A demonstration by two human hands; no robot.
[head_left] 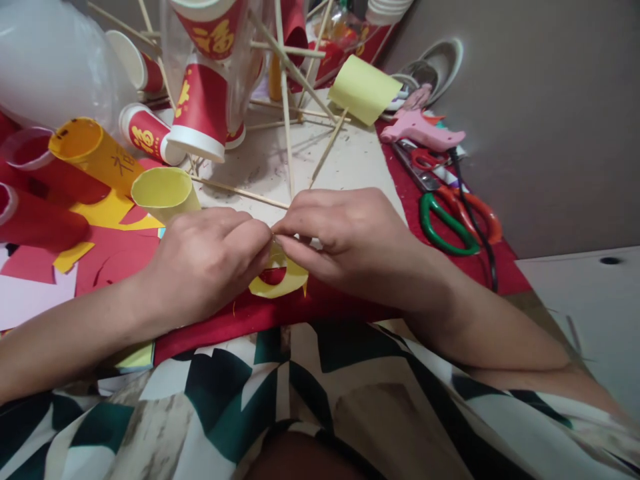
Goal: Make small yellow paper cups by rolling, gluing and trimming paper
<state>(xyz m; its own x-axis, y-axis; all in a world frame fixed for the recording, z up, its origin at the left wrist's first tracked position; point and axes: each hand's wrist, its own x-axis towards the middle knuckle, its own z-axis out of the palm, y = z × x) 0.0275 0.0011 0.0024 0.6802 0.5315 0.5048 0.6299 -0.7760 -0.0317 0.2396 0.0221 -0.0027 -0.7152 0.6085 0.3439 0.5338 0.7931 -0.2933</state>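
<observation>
Item: yellow paper ring [278, 279] — I am pinching it with both hands at the near edge of the table; it is hanging just under my fingertips, its lower curve touching the red paper [240, 313] below them

Item: left hand [207, 263] — fingers are closing together on the ring's upper edge, thumb hidden behind the knuckles

Item: right hand [350, 237] — fingers [295, 230] are pressing together tip to tip against the left ones, clamping the same edge; whether something thin is also held there I cannot tell

Item: wooden skewer [240, 192] — lying just beyond my fingertips, running toward them from the left

Item: yellow paper tube [163, 193] — just beyond my left knuckles

Item: red paper cup [200, 110] — well beyond the fingers, among a frame of skewers

Item: green-handled scissors [443, 227] and pink glue gun [420, 130] — right of my right hand, apart from it

Handling note, as I judge it: I am keeping the pinch small and even, both hands close, so the thin paper is not creasing or slipping
</observation>
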